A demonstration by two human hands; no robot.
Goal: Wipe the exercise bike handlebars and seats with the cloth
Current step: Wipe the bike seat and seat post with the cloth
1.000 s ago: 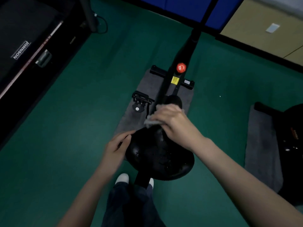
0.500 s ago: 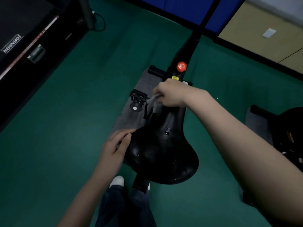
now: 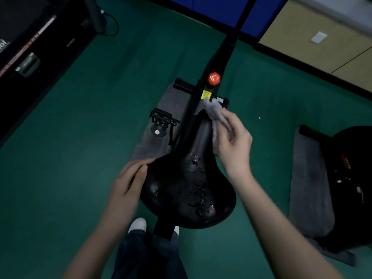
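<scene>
The right hand (image 3: 233,141) has its grip clamped on the cloth (image 3: 216,115). Thumb and fingertips pinch the grey wad, which hangs against the right flank of the seat's narrow nose. The seat (image 3: 189,184) lies left of that grip and mostly nearer. Its long axis runs near to far, with the broad end toward the person and the nose pointing at the frame post with the red knob (image 3: 214,78).

The broad, cracked pad therefore sits near-left of the cloth, and I judge the next stroke should draw back along that axis. The right hand is the closer one to the nose. The left hand (image 3: 130,182) rests on the seat's left rim, fingers nearly straight, its grip apart and clasping nothing; it seems to steady the seat.

Further out, a pedal (image 3: 163,119) hangs over the grey mat (image 3: 159,101) on the green floor (image 3: 80,137). A second bike (image 3: 352,178) stands at the right. No handlebars are in view.
</scene>
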